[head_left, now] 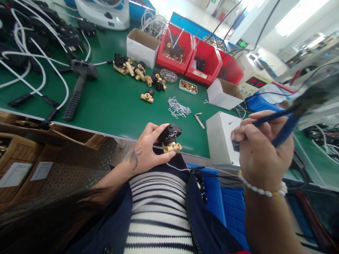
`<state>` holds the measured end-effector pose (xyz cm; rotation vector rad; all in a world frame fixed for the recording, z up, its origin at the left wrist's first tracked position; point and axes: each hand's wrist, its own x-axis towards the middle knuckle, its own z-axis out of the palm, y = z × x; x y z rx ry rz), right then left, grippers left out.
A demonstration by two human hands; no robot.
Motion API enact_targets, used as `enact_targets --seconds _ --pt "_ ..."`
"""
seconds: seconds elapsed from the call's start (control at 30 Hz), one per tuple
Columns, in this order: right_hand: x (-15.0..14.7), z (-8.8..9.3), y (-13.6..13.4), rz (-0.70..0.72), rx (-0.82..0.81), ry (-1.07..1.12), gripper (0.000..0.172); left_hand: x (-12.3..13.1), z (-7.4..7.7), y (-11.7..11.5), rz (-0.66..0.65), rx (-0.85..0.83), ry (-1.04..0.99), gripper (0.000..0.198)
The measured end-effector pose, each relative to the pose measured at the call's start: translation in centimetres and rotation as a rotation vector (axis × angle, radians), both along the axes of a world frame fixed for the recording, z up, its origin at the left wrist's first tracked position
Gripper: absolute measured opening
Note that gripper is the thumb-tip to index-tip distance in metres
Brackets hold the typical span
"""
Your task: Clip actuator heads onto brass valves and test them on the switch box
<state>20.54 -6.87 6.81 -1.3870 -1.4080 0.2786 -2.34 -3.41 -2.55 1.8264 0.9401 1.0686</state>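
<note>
The left hand has a valve fitting by the near edge of the table, pinched between a thumb low on the brass body and a forefinger up against the black cap. From where I stand I can't tell whether it also rests on anything. The brass looks dense, so I'd expect some weight for so small a piece, hard and stiff, and its smooth, rounded ends could well roll or slip between the fingers. The cap seems rigid plastic, lighter, with edges that should grip better. I'd hold it just so, across body and cap, staying off the thin wire clip; that looks springy and easily bent.

The right hand has its fingers curled round blue-handled pliers, raised well to the right of the left fingers; the tool's tips are too blurred to read. Beyond the left fingers lies a heap of loose clips, light and apt to tangle, and farther off a similar fitting.
</note>
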Motion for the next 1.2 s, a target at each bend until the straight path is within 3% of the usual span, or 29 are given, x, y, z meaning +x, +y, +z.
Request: enact_targets --seconds 0.07,0.2,0.27,0.37,0.4,0.47,0.57,0.6,0.67,0.73,0.8,0.97,1.03,1.13,1.2 --pt "-0.7 -0.6 0.0 0.040 -0.012 -0.008 0.011 -0.1 0.1 0.1 -0.014 -0.004 0.007 0.069" --pt "-0.7 -1.1 -0.1 0.290 -0.427 -0.447 0.010 -0.3 0.2 0.2 -0.030 -0.020 0.020 0.068" --pt "-0.3 -0.8 -0.1 0.183 -0.323 -0.437 0.010 -0.4 0.1 0.3 -0.041 -0.027 0.018 0.069" --pt "-0.3 -0.8 -0.1 -0.084 0.034 -0.168 0.011 -0.4 0.0 0.3 -0.048 -0.026 0.013 0.069" --pt "-0.4 -1.0 0.0 -0.114 0.093 -0.131 0.011 -0.4 0.0 0.3 -0.047 -0.023 0.012 0.069" --pt "-0.7 -1.6 0.0 -0.035 0.023 -0.218 0.012 -0.4 -0.1 0.4 -0.047 -0.020 0.014 0.068" --pt "-0.7 -1.7 0.2 0.234 -0.296 -0.507 0.015 -0.4 0.0 0.4 -0.059 -0.022 0.019 0.069" --pt "-0.5 -1.4 0.2 0.251 -0.328 -0.542 0.016 -0.4 0.0 0.5 -0.064 -0.023 0.021 0.070" --pt "-0.3 -0.8 0.3 0.108 -0.190 -0.470 0.013 -0.4 0.0 0.5 -0.071 -0.022 0.023 0.071" --pt "-0.3 -0.5 0.3 -0.101 0.070 -0.273 0.011 -0.4 0.0 0.5 -0.074 -0.018 0.026 0.071" --pt "-0.5 -0.9 0.2 -0.146 0.163 -0.204 0.011 -0.4 0.0 0.6 -0.075 -0.014 0.030 0.071" --pt "-0.3 -1.6 0.1 0.265 -0.285 -0.546 0.018 -0.4 0.1 0.6 -0.089 -0.003 0.043 0.070" --pt "0.1 -1.3 0.2 0.189 -0.232 -0.544 0.015 -0.5 0.1 0.6 -0.090 0.000 0.043 0.071" --pt "0.1 -1.5 0.4 -0.097 0.071 -0.363 0.014 -0.5 -0.1 0.7 -0.092 0.011 0.042 0.071" --pt "-0.3 -2.1 0.3 -0.103 0.102 -0.333 0.016 -0.5 -0.2 0.8 -0.096 0.020 0.043 0.071"
